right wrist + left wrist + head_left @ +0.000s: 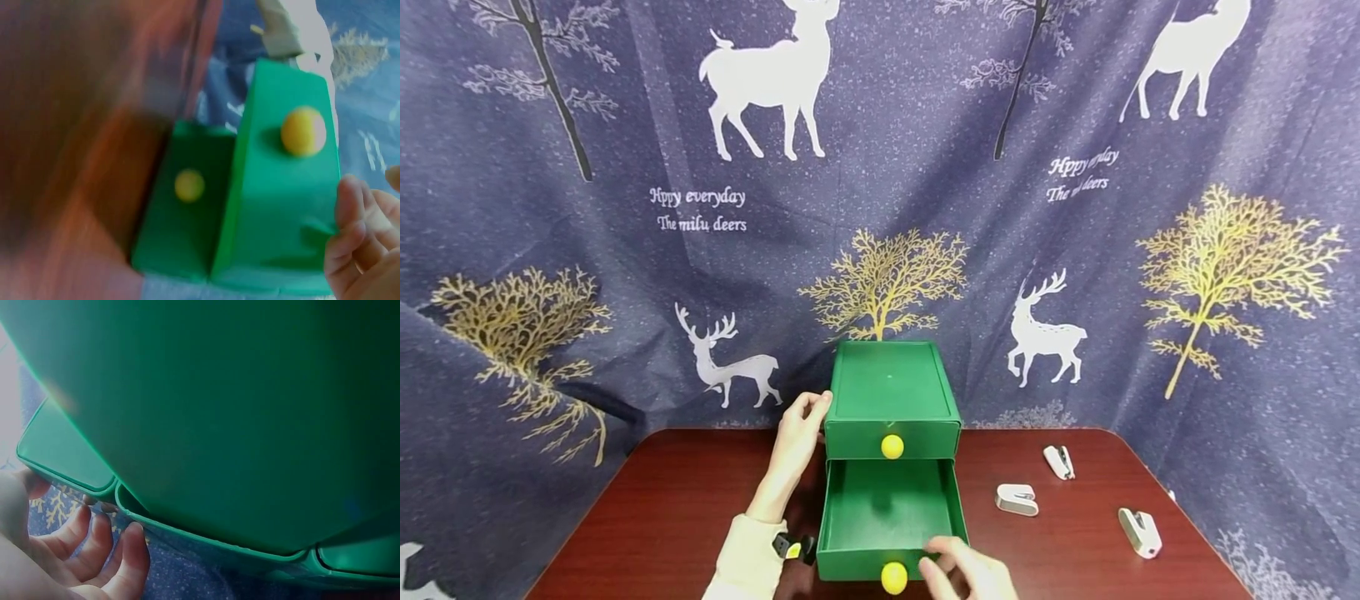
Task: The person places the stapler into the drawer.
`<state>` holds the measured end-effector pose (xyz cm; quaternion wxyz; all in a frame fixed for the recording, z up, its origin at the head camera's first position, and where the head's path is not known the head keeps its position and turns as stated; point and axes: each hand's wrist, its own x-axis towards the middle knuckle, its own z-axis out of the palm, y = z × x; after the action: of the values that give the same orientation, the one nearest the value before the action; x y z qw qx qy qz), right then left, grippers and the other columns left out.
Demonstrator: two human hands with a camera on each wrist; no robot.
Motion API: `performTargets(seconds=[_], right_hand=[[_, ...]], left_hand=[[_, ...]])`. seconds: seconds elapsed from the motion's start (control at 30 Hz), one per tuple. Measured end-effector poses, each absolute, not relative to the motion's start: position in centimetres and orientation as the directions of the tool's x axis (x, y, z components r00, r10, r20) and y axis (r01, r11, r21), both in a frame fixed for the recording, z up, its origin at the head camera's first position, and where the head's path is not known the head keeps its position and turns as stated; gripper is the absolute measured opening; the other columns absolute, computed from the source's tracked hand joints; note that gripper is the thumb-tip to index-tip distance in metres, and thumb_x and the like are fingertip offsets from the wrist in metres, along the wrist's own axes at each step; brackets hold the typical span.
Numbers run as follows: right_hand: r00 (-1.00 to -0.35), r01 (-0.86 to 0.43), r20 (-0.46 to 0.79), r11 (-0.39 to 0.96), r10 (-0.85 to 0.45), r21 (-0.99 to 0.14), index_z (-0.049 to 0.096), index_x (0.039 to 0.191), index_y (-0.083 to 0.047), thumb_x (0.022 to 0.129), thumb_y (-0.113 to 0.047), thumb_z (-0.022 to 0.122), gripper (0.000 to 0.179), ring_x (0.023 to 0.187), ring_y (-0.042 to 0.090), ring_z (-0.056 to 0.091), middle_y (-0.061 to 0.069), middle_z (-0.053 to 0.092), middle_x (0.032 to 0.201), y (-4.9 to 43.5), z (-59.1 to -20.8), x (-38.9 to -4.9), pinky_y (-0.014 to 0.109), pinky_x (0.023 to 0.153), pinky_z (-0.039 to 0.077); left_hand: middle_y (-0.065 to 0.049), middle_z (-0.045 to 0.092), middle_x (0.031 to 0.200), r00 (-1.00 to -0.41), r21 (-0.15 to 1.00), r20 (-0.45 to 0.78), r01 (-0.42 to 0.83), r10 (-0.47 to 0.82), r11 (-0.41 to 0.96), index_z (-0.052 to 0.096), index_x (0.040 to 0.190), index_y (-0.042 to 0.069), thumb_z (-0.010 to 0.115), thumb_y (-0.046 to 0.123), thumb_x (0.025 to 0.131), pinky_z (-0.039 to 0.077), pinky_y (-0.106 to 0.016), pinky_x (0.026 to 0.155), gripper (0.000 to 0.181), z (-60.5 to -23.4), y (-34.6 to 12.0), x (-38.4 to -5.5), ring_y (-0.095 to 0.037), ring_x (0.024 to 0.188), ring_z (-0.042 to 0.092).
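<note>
A green two-drawer cabinet (891, 383) with yellow ball knobs stands on the table. Its upper drawer front (857, 439) is flush, while the lower drawer (880, 508) is pulled out with nothing inside. Against the cabinet's upper left side rests my left hand (797, 437); in the left wrist view its bent fingers (134, 550) lie beside the green edge. My right hand (966, 571) is at the lower drawer's front right, right of the lower yellow knob (894, 577). In the right wrist view its loosely bent fingers (350, 206) are by a green front's edge, thumb apart.
Three small white staplers lie on the table's right: one near the back (1060, 462), one closer to the cabinet (1017, 500) and one at far right (1140, 533). A dark blue curtain (887, 192) with deer and trees hangs behind the red-brown table (700, 500).
</note>
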<state>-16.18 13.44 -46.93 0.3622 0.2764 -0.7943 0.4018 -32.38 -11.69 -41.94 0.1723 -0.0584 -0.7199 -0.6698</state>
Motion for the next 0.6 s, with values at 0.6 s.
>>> performTargets(seconds=[0.6], right_hand=[[-0.541, -0.598, 0.841, 0.702, 0.003, -0.387, 0.068, 0.091, -0.013, 0.066, 0.012, 0.077, 0.036, 0.058, -0.008, 0.046, -0.011, 0.058, 0.078, 26.8, -47.2, -18.4, 0.011, 0.048, 0.036]], left_hand=[[-0.003, 0.058, 0.075, -0.945, 0.950, 0.306, 0.295, -0.117, 0.104, 0.062, 0.099, -0.003, 0.058, 0.022, 0.100, 0.053, -0.033, 0.061, 0.025, -38.9, -11.2, -29.5, -0.015, 0.066, 0.057]])
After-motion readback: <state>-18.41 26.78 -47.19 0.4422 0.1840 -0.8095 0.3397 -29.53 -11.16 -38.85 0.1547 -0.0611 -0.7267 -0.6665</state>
